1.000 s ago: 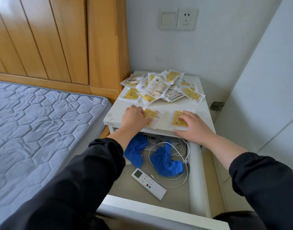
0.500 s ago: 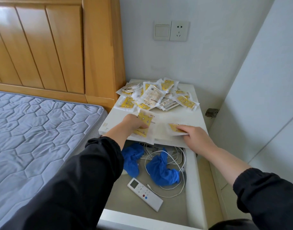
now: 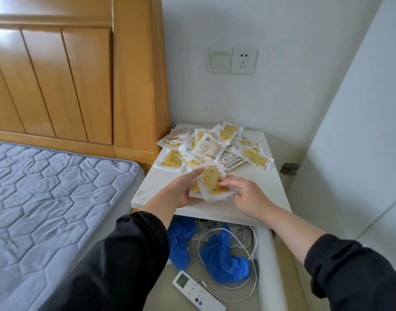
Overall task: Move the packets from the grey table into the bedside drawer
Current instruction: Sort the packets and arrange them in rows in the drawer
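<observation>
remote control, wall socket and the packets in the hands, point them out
remote control [image 3: 197, 292]: head view, on its white button face.
wall socket [image 3: 243, 61]: head view, middle of its plate.
held packets [image 3: 212, 180]: head view, on the top packet's yellow print.

Remote [image 3: 196, 290], white cable [image 3: 256, 274], blue covers [image 3: 224, 263], mattress [image 3: 53, 198]

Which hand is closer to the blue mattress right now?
Left. The left hand holds the packets on the side facing the mattress; the right hand pinches the same packets from the other side, farther from the mattress.
</observation>
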### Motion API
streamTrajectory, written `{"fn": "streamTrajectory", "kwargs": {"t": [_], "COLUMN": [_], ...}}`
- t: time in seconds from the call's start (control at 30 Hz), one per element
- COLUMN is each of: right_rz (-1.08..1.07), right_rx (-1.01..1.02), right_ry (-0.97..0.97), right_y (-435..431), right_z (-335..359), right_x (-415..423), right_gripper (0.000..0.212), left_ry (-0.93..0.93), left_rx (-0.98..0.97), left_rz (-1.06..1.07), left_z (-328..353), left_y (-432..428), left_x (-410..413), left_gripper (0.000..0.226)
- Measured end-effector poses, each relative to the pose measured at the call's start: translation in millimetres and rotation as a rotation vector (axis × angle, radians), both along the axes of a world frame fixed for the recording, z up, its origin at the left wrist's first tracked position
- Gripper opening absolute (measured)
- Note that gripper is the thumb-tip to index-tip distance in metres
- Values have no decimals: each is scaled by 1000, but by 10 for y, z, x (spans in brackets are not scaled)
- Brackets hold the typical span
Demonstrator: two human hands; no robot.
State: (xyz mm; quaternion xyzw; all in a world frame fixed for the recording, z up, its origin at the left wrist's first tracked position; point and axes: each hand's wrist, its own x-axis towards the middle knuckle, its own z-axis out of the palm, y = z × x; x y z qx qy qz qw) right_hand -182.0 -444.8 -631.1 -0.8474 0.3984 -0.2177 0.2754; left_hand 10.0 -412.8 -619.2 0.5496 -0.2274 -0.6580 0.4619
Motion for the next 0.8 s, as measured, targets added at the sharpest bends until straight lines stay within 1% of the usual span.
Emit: {"fn": "streamTrajectory", "kwargs": {"t": [0.03,0.07,0.13,0.17,0.2,0.27,0.33,0.4,0.5,0.57,0.6,0.67,0.7,0.73,0.8], "right_rz": [14,32,34,-8,-78,-251,-373,-451,-520,-515,-515,-530,-536,-524,-545], "right_rx": [37,68,80,55,9,-89,-103,-90,-24,33,39,35,52,69,125], "right_ry": [13,34,54,37,9,-47,-35,111,386,438,427,396,388,410,477], "right_y": [-28,-50,-116,-175,-271,-545,-857,-1124,-1501,-1698,-1733,-1713,-1699,-1687,-1675], "right_z": [24,49,92,110,112,104,71,18,-109,-160,-161,-107,-78,-53,-25], "right_x": [-7,-11,-12,-14,-17,-23,-22,-8,-16,-27,-12,-11,8,22,53], "right_gripper": [64,65,60,56,51,43,41,45,50,50,42,14,8,13,40], "left_ry": [-34,-66,-100,-103,-97,-18,104,204,296,365,381,397,402,404,415], "left_rx": [-8,-18,-40,-58,-84,-157,-229,-285,-319,-318,-316,-304,-296,-287,-274], "left_rz": [11,19,47,58,69,83,110,133,131,148,164,176,181,189,201], "left_z": [-9,-18,-56,-69,-99,-144,-172,-210,-229,-229,-239,-230,-229,-237,-246], "left_y": [-30,-53,-106,-118,-128,-116,-72,-50,-45,-51,-55,-61,-60,-66,-78], "left_x": [19,41,94,119,160,229,270,293,318,333,351,348,350,359,375], "left_gripper": [21,26,48,57,59,45,28,24,27,26,26,27,28,28,24]}}
